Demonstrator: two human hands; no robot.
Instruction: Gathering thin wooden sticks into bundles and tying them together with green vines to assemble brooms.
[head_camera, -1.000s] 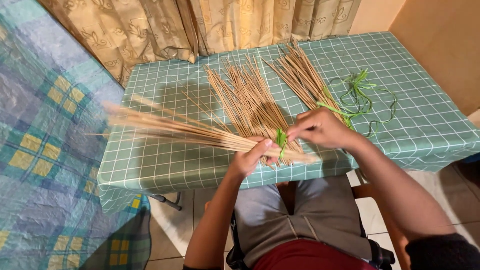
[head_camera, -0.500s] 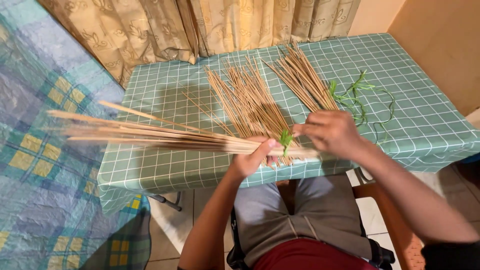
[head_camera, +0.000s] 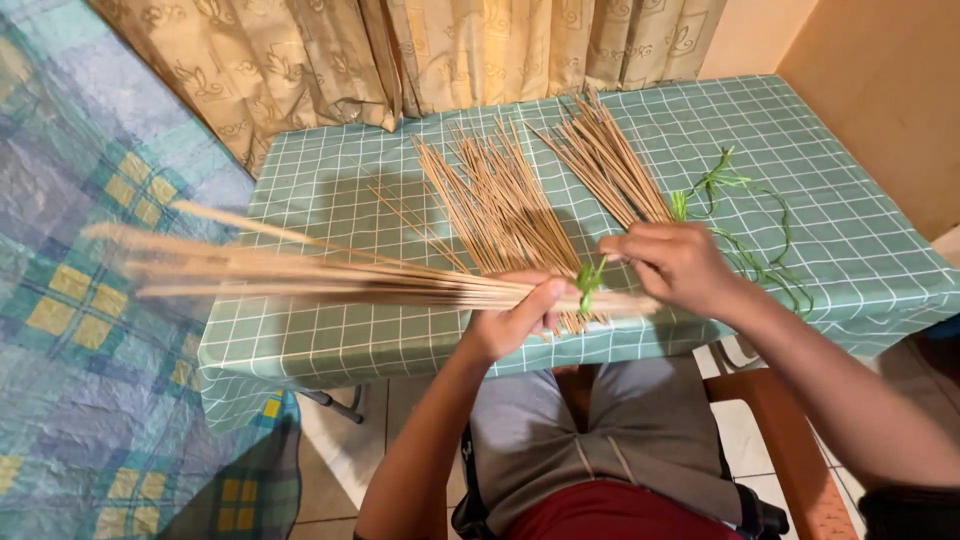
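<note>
A bundle of thin sticks (head_camera: 330, 277) juts out past the desk's (head_camera: 330, 200) left edge, its bound end at the near edge in the closed grip of the left hand (head_camera: 510, 322). The right hand (head_camera: 678, 265) pinches the green tie (head_camera: 590, 278) there. Loose sticks (head_camera: 505, 205) fan across the desk's middle; green strips (head_camera: 745, 215) lie toward its right edge.

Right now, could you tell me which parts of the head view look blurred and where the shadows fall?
In the head view, the far ends of the held stick bundle smear into soft streaks on the left; the left hand, right hand and loose sticks are sharp; shadows darken the green checked tablecloth beside the sticks.
</note>
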